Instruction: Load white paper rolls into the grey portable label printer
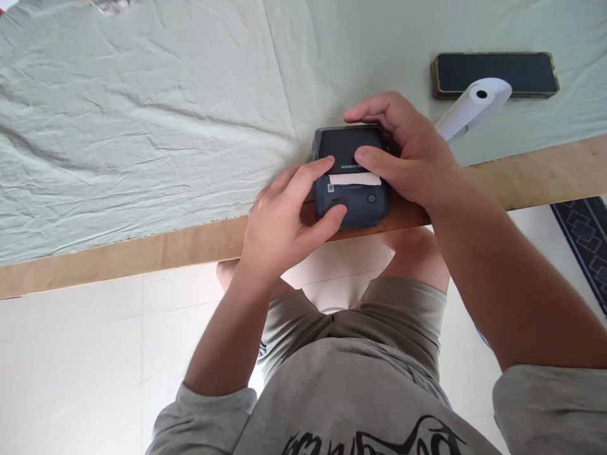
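Observation:
A dark label printer lies at the table's front edge, its black lid down. A short strip of white paper sticks out of the slot below the lid. My left hand grips the printer's left side, with a fingertip on the lid and the thumb on the lower front. My right hand wraps the printer's right side, its thumb resting on the lid and the index finger stretched past the back edge. The other fingers of both hands are partly hidden.
To the right, a white paper roll with a dark core lies partly over a black phone in a worn case. A pale green cloth covers the table, leaving a wooden edge bare. Shiny wrapping shows at the top left.

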The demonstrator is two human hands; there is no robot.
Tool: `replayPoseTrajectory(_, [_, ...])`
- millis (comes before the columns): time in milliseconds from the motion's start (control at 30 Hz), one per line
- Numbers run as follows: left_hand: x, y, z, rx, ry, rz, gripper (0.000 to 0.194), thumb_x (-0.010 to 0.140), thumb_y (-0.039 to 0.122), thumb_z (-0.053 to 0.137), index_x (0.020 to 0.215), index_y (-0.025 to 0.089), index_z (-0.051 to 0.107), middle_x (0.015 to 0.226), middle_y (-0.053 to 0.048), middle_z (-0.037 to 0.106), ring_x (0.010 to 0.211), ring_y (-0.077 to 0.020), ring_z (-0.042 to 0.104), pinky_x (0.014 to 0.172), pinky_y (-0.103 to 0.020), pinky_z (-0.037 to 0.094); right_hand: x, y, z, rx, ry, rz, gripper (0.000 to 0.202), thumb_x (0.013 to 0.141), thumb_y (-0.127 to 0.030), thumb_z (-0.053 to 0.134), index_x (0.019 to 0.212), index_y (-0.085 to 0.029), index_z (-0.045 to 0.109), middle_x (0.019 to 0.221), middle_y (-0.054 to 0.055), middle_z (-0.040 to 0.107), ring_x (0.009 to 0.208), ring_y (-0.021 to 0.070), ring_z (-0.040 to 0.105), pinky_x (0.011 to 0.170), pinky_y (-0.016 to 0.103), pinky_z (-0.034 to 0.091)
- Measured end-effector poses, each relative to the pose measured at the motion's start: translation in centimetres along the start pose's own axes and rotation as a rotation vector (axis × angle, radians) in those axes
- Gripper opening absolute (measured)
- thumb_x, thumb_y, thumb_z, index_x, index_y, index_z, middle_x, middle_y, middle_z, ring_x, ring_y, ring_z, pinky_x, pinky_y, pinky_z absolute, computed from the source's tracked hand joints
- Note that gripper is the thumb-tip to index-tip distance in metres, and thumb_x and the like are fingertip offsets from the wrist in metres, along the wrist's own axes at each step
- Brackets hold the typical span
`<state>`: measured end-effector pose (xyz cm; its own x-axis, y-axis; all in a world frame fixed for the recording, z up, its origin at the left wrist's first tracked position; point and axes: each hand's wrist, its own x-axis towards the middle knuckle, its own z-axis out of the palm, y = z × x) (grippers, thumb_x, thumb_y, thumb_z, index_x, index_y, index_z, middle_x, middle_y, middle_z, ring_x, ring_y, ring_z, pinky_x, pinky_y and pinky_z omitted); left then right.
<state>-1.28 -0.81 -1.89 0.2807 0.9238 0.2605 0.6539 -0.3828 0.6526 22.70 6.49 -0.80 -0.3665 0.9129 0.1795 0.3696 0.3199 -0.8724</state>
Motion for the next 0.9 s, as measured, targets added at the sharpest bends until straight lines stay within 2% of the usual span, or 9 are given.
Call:
replayPoseTrajectory(100, [0.1,0.4,-0.1,-0.009,-0.001,-0.024,0.061,0.099,0.05,0.062,0.156,0.029,0.066,0.148,-0.005,0.077,0.127,-0.0336,0.076,0.103,-0.05,0.067,-0.2,-0.3,0.3,-0.041,0.019,0.014,0.041,0.094,-0.045,0.066,0.133,-0.03,0.064,0.142,0.004,0.069,0.135,0.0212,0.067,0.127,0.044,0.057])
replayPoseTrajectory(200, [0.1,0.5,-0.2,0.01,-0.037,-0.032,0.065,0.098,0.05,0.063,0.16,0.028,0.062,0.154,-0.006,0.074,0.133,-0.0343,0.074,0.11,-0.051,0.065,-0.6,-0.4,0.8,-0.146,0.088,0.037,0.038,0.097,-0.042,0.058,0.131,-0.029,0.065,0.138,0.004,0.07,0.126,0.0197,0.068,0.119,0.042,0.059])
replayPoseTrajectory(267, [0.1,0.4,-0.1,0.045,-0.07,-0.051,0.08,0.095,0.051,0.071,0.169,0.028,0.051,0.162,-0.008,0.069,0.141,-0.0372,0.071,0.118,-0.055,0.061,-0.8,-0.1,1.1,-0.217,0.153,0.043,0.036,0.102,-0.045,0.054,0.132,-0.029,0.066,0.134,0.005,0.07,0.121,0.0193,0.068,0.115,0.041,0.059])
replayPoseTrajectory(367, [0.1,0.2,0.1,0.116,-0.104,-0.082,0.114,0.083,0.057,0.091,0.178,0.027,0.035,0.17,-0.012,0.062,0.152,-0.0435,0.064,0.126,-0.061,0.056,-1.0,0.4,1.4,-0.293,0.265,0.063,0.035,0.108,-0.05,0.047,0.127,-0.028,0.066,0.131,0.009,0.067,0.121,0.0215,0.065,0.114,0.043,0.055])
replayPoseTrajectory(433, [0.2,0.1,0.2,0.16,-0.116,-0.092,0.125,0.076,0.061,0.1,0.177,0.026,0.035,0.173,-0.015,0.058,0.155,-0.046,0.061,0.13,-0.063,0.053,-1.2,0.7,1.5,-0.331,0.317,0.092,0.036,0.111,-0.052,0.042,0.121,-0.026,0.065,0.122,0.011,0.066,0.117,0.0233,0.064,0.111,0.044,0.054])
replayPoseTrajectory(533, [0.2,0.2,0.2,0.201,-0.129,-0.114,0.122,0.073,0.065,0.104,0.173,0.025,0.046,0.175,-0.015,0.057,0.154,-0.0469,0.061,0.13,-0.064,0.055,-1.3,0.4,1.6,-0.37,0.306,0.17,0.042,0.114,-0.058,0.035,0.12,-0.027,0.063,0.104,0.009,0.062,0.102,0.0219,0.061,0.096,0.038,0.053])
replayPoseTrajectory(600, [0.2,0.3,0.1,0.214,-0.127,-0.124,0.118,0.072,0.066,0.105,0.169,0.025,0.053,0.173,-0.015,0.06,0.152,-0.0469,0.064,0.125,-0.064,0.059,-1.2,0.0,1.6,-0.378,0.273,0.212,0.047,0.114,-0.062,0.031,0.121,-0.027,0.061,0.101,0.008,0.061,0.094,0.02,0.058,0.089,0.035,0.05])
replayPoseTrajectory(767, [0.2,0.5,0.0,0.213,-0.098,-0.117,0.114,0.069,0.063,0.109,0.166,0.029,0.06,0.171,-0.012,0.063,0.147,-0.0446,0.069,0.117,-0.064,0.065,-0.8,-0.6,1.5,-0.384,0.203,0.288,0.051,0.113,-0.065,0.028,0.134,-0.029,0.056,0.093,0.008,0.056,0.09,0.0211,0.058,0.089,0.037,0.048])
replayPoseTrajectory(900, [0.2,0.3,0.0,0.195,-0.082,-0.093,0.113,0.07,0.064,0.109,0.166,0.028,0.061,0.17,-0.011,0.065,0.147,-0.043,0.07,0.12,-0.064,0.063,-0.9,-0.4,1.2,-0.345,0.17,0.293,0.073,0.108,-0.083,0.023,0.155,-0.032,0.045,0.09,0.006,0.054,0.091,0.0234,0.061,0.094,0.042,0.051])
